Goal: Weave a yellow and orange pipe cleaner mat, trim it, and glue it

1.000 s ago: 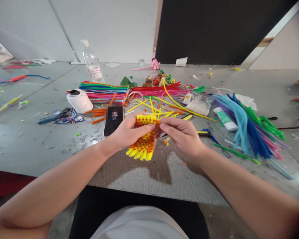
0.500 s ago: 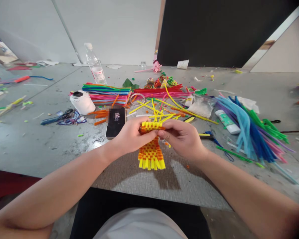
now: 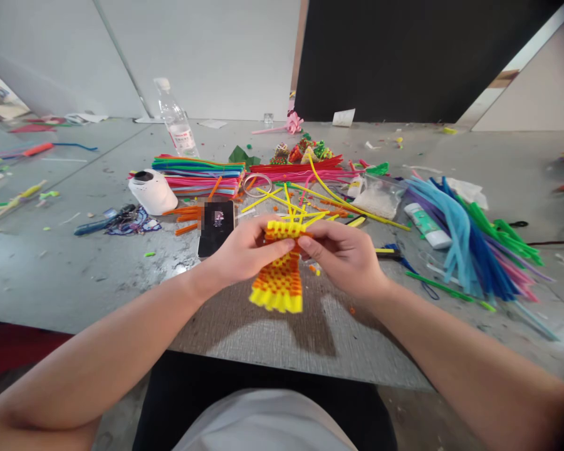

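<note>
A woven mat of yellow and orange pipe cleaners (image 3: pixel 278 279) hangs above the grey table (image 3: pixel 75 269). My left hand (image 3: pixel 244 250) pinches its top edge from the left, fingers closed on it. My right hand (image 3: pixel 345 254) grips the same top edge from the right, thumb and fingers pressed together. The mat's lower yellow ends hang free toward me. Loose yellow and orange pipe cleaners (image 3: pixel 305 203) lie just beyond my hands.
A black phone (image 3: pixel 216 227) lies left of my hands, by a white round device (image 3: pixel 151 191), a flat stack of coloured pipe cleaners (image 3: pixel 200 172) and a plastic bottle (image 3: pixel 175 122). Blue, green and pink pipe cleaners (image 3: pixel 474 241), a tube (image 3: pixel 425 227) and a bag of beads (image 3: pixel 378 197) lie right.
The mat has swung between my hands, its lower end tipping from left to straight down and now slightly toward me. Both hands kept their grip on the top edge.
</note>
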`<action>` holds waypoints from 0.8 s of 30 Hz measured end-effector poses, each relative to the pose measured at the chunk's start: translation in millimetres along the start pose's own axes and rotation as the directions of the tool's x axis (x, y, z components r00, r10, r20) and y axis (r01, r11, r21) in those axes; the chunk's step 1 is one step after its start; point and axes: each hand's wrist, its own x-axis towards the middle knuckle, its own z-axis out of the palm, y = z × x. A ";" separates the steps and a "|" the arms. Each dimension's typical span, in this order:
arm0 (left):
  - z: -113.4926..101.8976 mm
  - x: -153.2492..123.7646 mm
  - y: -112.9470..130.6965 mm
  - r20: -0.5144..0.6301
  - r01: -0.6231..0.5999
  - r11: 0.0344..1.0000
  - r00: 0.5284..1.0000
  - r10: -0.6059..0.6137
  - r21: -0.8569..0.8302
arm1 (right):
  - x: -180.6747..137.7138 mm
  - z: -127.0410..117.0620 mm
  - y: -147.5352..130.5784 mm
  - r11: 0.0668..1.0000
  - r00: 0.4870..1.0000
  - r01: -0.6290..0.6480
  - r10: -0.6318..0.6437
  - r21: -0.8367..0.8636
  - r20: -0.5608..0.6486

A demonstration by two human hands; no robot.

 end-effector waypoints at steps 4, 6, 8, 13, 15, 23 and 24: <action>0.7 0.7 4.4 0.017 0.057 0.992 0.998 -0.056 -0.116 | 1.5 -3.4 -4.5 0.998 0.999 -0.015 0.012 0.065 0.037; 1.1 -0.1 3.8 0.056 0.081 0.985 0.996 -0.073 -0.152 | 2.5 -4.0 -4.5 0.994 0.998 -0.027 0.020 0.110 0.062; 1.1 -0.9 1.8 0.074 0.091 0.981 0.994 -0.079 -0.171 | 3.2 -3.8 -1.9 0.980 0.996 -0.051 0.036 0.190 0.082; -0.2 -1.3 -1.0 0.119 0.057 0.986 0.992 -0.038 -0.156 | 1.9 -5.1 7.2 0.918 0.993 -0.119 0.101 0.378 0.066; -0.2 -1.6 -0.2 0.129 0.070 0.988 0.990 -0.053 -0.136 | 0.6 -6.2 7.6 0.907 0.992 -0.116 0.090 0.406 0.085; 2.5 -5.8 2.5 0.113 0.125 0.983 0.988 -0.109 -0.137 | -0.5 -5.9 -2.3 0.936 0.989 -0.025 -0.028 0.350 0.145; 3.0 -5.9 1.7 0.116 0.131 0.978 0.987 -0.112 -0.165 | -0.1 -5.5 -3.4 0.944 0.988 -0.012 -0.039 0.329 0.148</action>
